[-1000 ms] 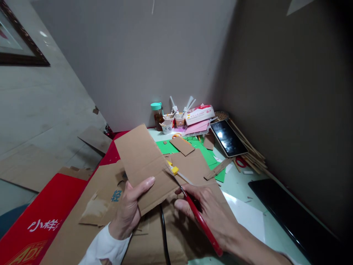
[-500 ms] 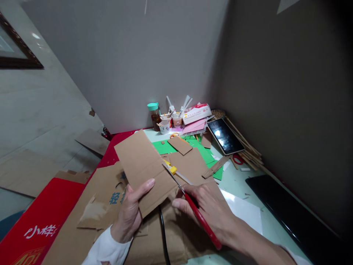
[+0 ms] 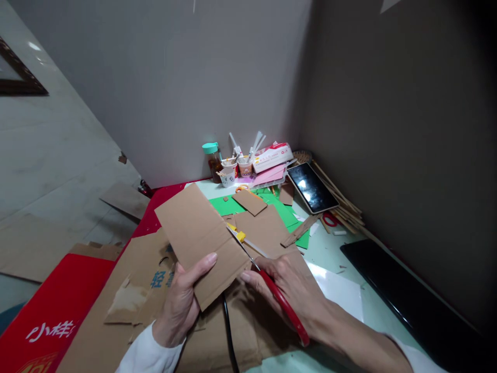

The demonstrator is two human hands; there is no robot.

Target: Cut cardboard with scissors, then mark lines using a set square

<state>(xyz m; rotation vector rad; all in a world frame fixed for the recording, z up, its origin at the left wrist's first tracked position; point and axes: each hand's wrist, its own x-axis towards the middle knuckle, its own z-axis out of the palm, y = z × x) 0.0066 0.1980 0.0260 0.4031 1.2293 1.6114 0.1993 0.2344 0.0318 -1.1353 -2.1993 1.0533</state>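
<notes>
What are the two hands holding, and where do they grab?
The left hand pinches the cardboard piece at its near edge. The right hand holds red scissors by the handles.

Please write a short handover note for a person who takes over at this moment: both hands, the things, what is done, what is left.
Left hand: grips the cardboard piece by its near edge, raised over the cardboard sheets.
Right hand: holds the red-handled scissors, blades at the piece's right edge, along its fold line.
Done: how deep the cut is cannot be told.
Left: most of the fold line looks uncut.
Nearby: a tablet and green paper on the table.
</notes>
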